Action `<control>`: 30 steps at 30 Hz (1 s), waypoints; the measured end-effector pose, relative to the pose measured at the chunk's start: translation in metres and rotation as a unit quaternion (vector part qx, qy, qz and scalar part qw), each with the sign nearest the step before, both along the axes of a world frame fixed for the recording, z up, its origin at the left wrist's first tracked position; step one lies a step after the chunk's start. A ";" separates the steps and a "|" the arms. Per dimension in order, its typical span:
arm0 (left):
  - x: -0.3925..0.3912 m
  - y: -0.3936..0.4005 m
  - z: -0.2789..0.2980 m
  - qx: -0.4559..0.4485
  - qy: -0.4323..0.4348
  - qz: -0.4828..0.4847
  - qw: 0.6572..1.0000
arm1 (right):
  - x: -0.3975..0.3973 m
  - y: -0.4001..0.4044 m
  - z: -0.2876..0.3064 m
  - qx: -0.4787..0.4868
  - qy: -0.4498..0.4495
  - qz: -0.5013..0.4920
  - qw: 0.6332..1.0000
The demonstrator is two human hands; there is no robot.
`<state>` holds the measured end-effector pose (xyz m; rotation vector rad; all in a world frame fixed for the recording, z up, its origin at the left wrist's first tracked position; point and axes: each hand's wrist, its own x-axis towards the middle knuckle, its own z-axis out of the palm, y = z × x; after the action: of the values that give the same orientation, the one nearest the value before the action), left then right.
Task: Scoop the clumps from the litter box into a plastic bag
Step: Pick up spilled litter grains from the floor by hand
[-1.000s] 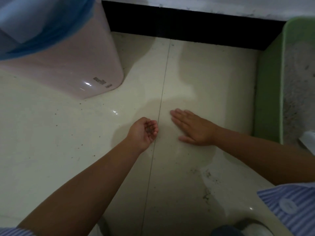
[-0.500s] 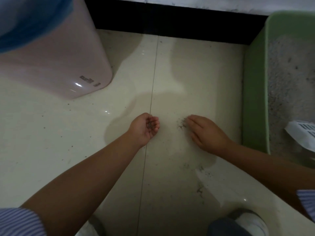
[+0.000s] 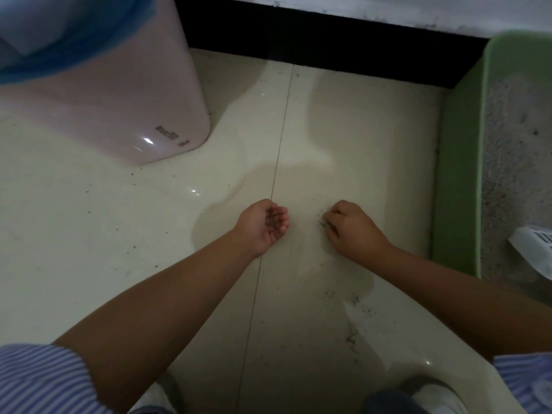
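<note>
My left hand [image 3: 263,225] is cupped palm up just above the floor and holds a few dark litter grains [image 3: 272,220]. A short way to its right, my right hand [image 3: 352,231] rests on the tile with its fingers curled, the fingertips pinching at a small heap of spilled grains [image 3: 322,224]. The green litter box [image 3: 457,174] stands at the right edge, filled with grey litter [image 3: 513,162]. A white scoop [image 3: 534,249] lies in it. At the upper left stands a pink bin [image 3: 119,109] lined with a blue plastic bag [image 3: 74,40].
More stray grains [image 3: 355,321] lie scattered on the cream tile near my right forearm. A black baseboard [image 3: 328,43] runs along the wall at the top. My shoes [image 3: 430,392] show at the bottom edge.
My right hand went from lying flat on the tile to curled, drawing back toward me and gathering grains into a heap. The left hand stayed cupped in place.
</note>
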<state>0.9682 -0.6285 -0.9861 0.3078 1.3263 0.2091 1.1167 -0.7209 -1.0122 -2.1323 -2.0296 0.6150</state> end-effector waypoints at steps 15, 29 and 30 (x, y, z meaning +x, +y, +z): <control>-0.001 0.000 0.001 -0.002 -0.026 0.018 1.000 | -0.009 0.003 0.009 -0.074 -0.051 0.042 0.995; -0.003 -0.003 0.001 -0.005 -0.022 0.026 0.999 | 0.001 0.011 0.016 -0.034 -0.038 0.150 0.987; -0.002 -0.003 0.001 -0.005 -0.023 0.026 0.999 | 0.004 0.010 0.016 -0.038 -0.045 0.150 0.987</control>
<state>0.9665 -0.6312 -0.9852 0.2575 1.2896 0.2521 1.1205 -0.7110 -0.9959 -1.9406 -2.4392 0.6536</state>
